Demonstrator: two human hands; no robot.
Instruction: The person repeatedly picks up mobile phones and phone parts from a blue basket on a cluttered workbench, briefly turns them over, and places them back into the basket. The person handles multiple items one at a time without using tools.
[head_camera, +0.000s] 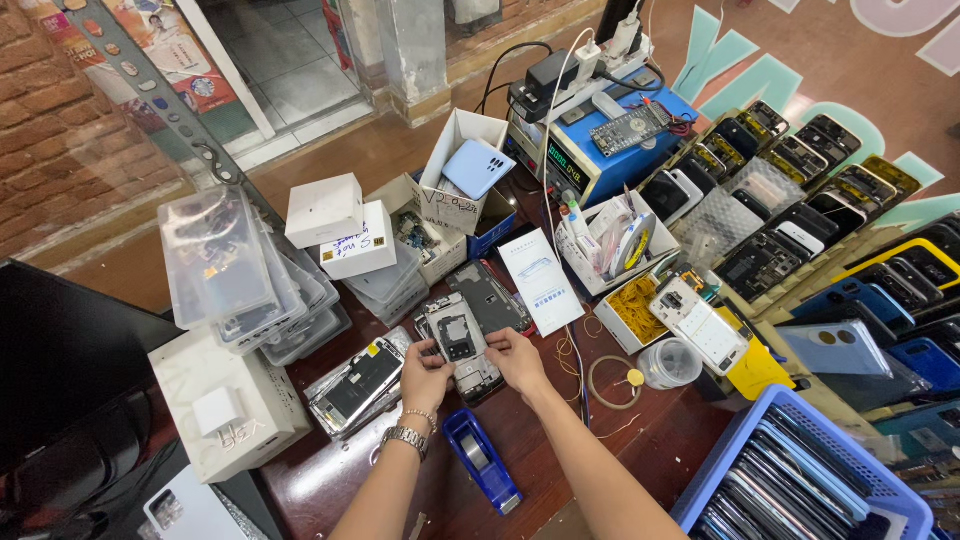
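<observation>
My left hand (424, 375) and my right hand (518, 362) both grip an opened phone frame (459, 341) with bare grey internals, held just above the dark wooden table (640, 440). The left hand takes its left edge, the right hand its lower right corner. A metal watch and a bead bracelet sit on my left wrist. Another opened phone body (489, 297) lies just behind the held one. A blue tape dispenser (481, 459) lies between my forearms.
Clear plastic boxes (235, 265) and white cartons (225, 405) stand at left, a blue power supply (600, 140) at the back, rows of phones (830, 200) at right, a blue basket of phones (800, 480) at lower right. A white leaflet (540, 280) lies mid-table.
</observation>
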